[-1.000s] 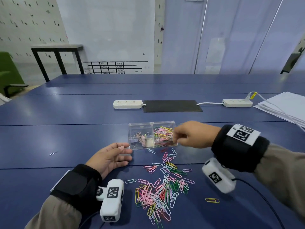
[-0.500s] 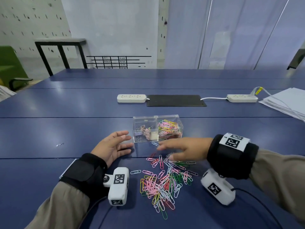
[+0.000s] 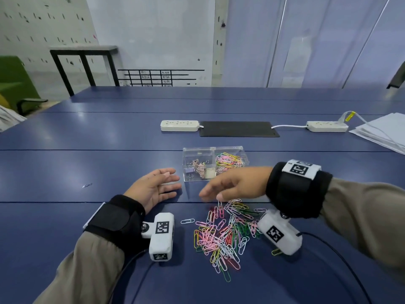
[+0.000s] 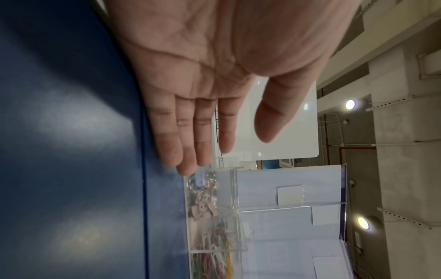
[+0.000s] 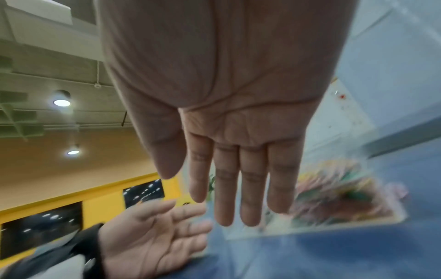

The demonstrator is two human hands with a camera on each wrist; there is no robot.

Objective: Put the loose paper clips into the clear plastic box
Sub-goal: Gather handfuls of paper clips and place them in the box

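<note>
The clear plastic box [image 3: 215, 150] stands mid-table with two compartments: binder clips on the left, coloured paper clips on the right. A pile of loose paper clips [image 3: 223, 235] lies in front of it. My right hand [image 3: 211, 195] hovers between the box and the far edge of the pile, fingers straight and pointing left, holding nothing; the right wrist view shows the same empty right hand [image 5: 238, 179] above the blurred box [image 5: 339, 200]. My left hand [image 3: 162, 185] rests on the table just left of the box, palm turned inward, fingers straight. In the left wrist view the left hand's fingertips [image 4: 188, 160] nearly reach the box [image 4: 214, 217].
Single clips lie apart from the pile: a pale one [image 3: 187, 221], a yellow one [image 3: 276, 251], a small one far left [image 3: 87, 185]. Behind the box are two power strips [image 3: 179, 125] [image 3: 326, 126], a black mat [image 3: 238, 129] and a paper stack [image 3: 385, 130].
My right hand left the box's right compartment, came back towards me and lower over the pile, and its pinched fingers straightened out. The left hand stayed beside the box.
</note>
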